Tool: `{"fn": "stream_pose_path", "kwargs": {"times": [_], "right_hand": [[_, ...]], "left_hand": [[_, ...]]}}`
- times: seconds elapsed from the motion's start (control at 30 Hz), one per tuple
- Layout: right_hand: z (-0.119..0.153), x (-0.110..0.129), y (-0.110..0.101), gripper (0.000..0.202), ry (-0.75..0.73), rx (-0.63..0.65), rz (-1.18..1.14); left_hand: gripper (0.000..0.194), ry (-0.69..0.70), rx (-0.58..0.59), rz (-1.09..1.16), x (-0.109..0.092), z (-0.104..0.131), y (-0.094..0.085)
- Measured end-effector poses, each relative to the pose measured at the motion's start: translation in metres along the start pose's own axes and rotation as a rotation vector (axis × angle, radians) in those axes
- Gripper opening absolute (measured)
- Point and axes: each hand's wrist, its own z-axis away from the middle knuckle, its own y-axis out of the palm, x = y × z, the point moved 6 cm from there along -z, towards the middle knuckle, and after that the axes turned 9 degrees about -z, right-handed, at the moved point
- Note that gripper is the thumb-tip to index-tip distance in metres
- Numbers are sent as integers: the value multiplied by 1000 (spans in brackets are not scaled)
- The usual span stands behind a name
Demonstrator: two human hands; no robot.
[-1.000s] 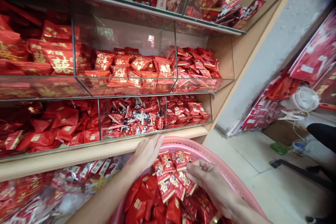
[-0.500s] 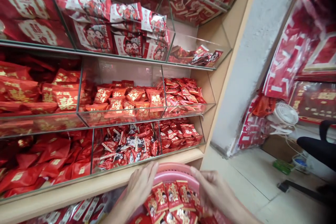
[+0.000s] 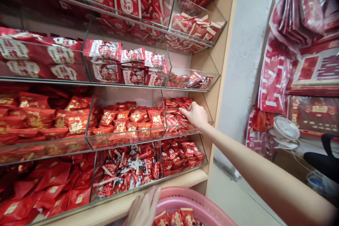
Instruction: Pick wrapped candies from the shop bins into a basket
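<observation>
- My right hand (image 3: 196, 114) is in the bin at the right end of the shelf row second from the bottom, above its small packets (image 3: 173, 103).
- Its thumb and fingers are drawn in narrow, the tips down at the packets; I cannot tell whether one is pinched between them.
- My right arm (image 3: 246, 162) stretches in from the lower right, passing in front of the wooden side panel (image 3: 225, 42).
- My left hand (image 3: 145, 206) is low, at the left side of the pink basket (image 3: 182, 192), its fingers close together and pointing up and away from me; I cannot tell how firmly it grips, as the underside is hidden.
- Inside the basket, red and gold sachets (image 3: 175, 218) show near the far wall; the rest is cut off below.
- Left of my right hand, past a clear divider, orange-red pouches (image 3: 132, 120) with gold print fill the next bin.
- Further left in that row sit larger red packs (image 3: 76, 123).
- Directly below my right hand, the bottom row holds darker red sweets (image 3: 182, 153); beside them lie black, white and red wrappers (image 3: 132, 167), then plain red bags (image 3: 53, 187).
- Above, cartoon packs (image 3: 106, 60) stand stacked behind glass.
- To the right are a grey wall (image 3: 238, 42) and a white fan (image 3: 286, 127).
</observation>
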Motion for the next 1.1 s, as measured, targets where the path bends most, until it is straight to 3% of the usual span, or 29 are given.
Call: {"fn": "stream_pose_path", "kwargs": {"times": [0.1, 0.23, 0.43, 0.67, 0.93, 1.1], "right_hand": [[2, 5, 5, 44, 26, 37, 104], [5, 6, 5, 44, 8, 51, 130], [5, 0, 8, 38, 48, 48, 122], [7, 2, 2, 35, 29, 64, 114], [15, 5, -2, 42, -69, 193, 170], [12, 8, -2, 37, -82, 204, 182]], "left_hand": [[59, 43, 114, -61, 2, -1, 11], [56, 28, 75, -43, 4, -4, 12], [46, -117, 19, 72, 3, -1, -1], [45, -128, 30, 99, 1, -2, -3], [43, -145, -6, 156, -9, -2, -21], [46, -184, -22, 214, -14, -5, -29]]}}
